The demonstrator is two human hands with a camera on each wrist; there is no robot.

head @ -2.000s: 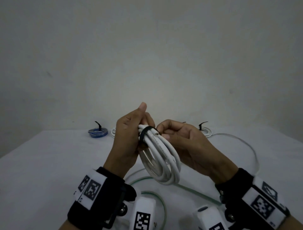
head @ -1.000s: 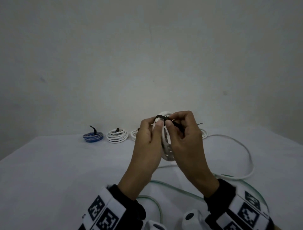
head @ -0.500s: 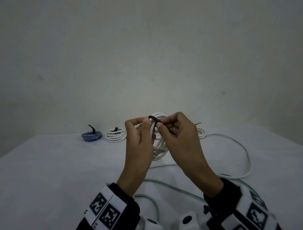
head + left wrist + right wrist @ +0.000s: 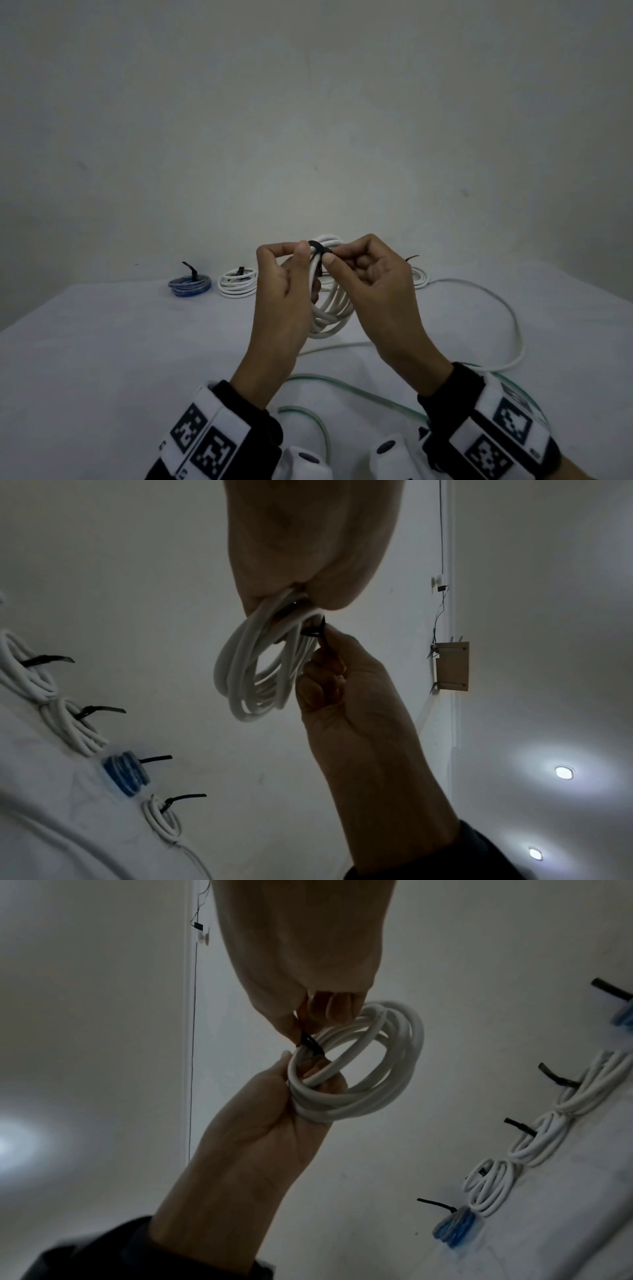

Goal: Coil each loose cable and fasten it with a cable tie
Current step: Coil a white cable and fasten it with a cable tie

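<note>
I hold a coiled white cable upright above the table, between both hands. A black cable tie is wrapped over the top of the coil. My left hand grips the coil just left of the tie, with fingers through the loops. My right hand pinches the cable tie between thumb and forefinger, its other fingers curled. In the right wrist view the cable tie crosses the strands of the coil. The tie's tail is hidden behind the right hand.
Tied coils stand in a row at the back of the white-covered table: a blue coil, a white coil, and another white coil behind my right hand. A loose white cable and a greenish cable lie near me.
Both hands have lifted the coil up and away from me and turned it edge-on. In the last half second the hands have barely moved.
</note>
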